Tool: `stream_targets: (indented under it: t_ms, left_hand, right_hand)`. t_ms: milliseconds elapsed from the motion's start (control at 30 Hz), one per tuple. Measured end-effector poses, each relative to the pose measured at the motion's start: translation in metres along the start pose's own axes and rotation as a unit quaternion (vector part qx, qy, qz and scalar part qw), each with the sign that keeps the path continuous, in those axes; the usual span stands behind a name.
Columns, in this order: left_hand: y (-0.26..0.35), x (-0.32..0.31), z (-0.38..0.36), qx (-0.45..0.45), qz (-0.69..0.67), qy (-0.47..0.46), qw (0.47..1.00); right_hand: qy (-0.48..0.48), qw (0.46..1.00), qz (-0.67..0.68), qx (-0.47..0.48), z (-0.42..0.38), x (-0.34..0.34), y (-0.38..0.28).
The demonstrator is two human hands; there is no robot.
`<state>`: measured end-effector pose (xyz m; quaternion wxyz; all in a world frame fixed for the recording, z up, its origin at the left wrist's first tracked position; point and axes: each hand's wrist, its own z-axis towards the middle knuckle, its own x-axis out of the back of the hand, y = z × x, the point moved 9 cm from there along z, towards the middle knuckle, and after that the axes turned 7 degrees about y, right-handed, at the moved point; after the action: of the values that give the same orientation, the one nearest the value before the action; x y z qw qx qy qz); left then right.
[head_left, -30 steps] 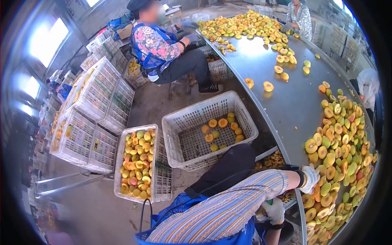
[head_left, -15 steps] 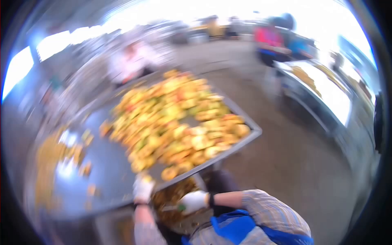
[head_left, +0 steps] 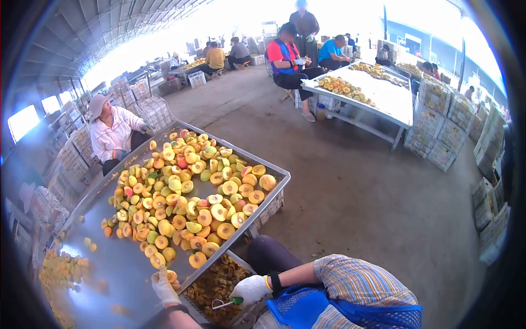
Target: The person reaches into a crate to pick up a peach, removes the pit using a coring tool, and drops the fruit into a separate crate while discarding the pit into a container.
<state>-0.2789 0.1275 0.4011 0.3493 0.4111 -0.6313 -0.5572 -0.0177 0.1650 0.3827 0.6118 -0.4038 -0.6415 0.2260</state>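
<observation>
My left hand (head_left: 164,288), in a white glove, is at the near edge of the metal table (head_left: 118,263). Its fingers curl around a halved peach (head_left: 171,276). In my right hand (head_left: 252,290), also gloved, is a pitting tool (head_left: 223,304) with a green handle and a looped metal end, held over a bin (head_left: 244,264) of brown and yellow scraps. Beyond my left hand lies a broad heap of halved peaches (head_left: 181,192), yellow to red, many with cut faces up and dark centres.
A person in a light jacket (head_left: 112,131) sits at the table's far left side. Smaller yellow pieces (head_left: 63,268) lie along the left edge. Across the concrete floor (head_left: 350,203), people sit around a white table (head_left: 378,101) with more fruit. Stacked crates (head_left: 435,123) stand at right.
The view has swung and steadied, so the heap now sits further left. My left hand shows beside a peach half; my right hand still holds the tool over the bin.
</observation>
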Motion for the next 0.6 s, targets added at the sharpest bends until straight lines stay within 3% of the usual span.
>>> stream_targets:
  t_ms: [267, 333, 400, 433, 500, 533, 600]
  left_hand:
    - [-0.028, 0.002, 0.029, 0.044, -0.021, -0.012, 0.999]
    - [-0.034, -0.005, 0.028, 0.05, -0.101, -0.107, 0.988]
    - [-0.035, 0.003, 0.026, 0.024, -0.113, -0.072, 0.991]
    - [-0.032, 0.006, 0.022, 0.046, -0.143, -0.066, 0.986]
    - [-0.013, 0.015, 0.008, 0.066, -0.237, -0.008, 0.969]
    - [-0.025, 0.016, 0.011, 0.1, -0.279, -0.085, 0.951]
    - [-0.001, 0.013, -0.02, 0.08, -0.329, -0.104, 0.935]
  right_hand:
    - [-0.018, 1.0, -0.014, 0.0, 0.003, -0.004, 0.005]
    - [0.004, 1.0, -0.026, 0.012, 0.009, -0.016, 0.023]
    - [-0.002, 0.999, -0.048, -0.001, 0.001, -0.001, 0.011]
    - [-0.02, 0.999, -0.041, -0.021, -0.006, 0.018, -0.012]
    - [0.017, 0.998, -0.042, -0.039, 0.004, 0.015, 0.002]
    - [0.032, 0.997, -0.036, -0.062, 0.006, 0.024, -0.003]
    - [0.007, 0.994, -0.007, -0.105, 0.013, 0.031, -0.01]
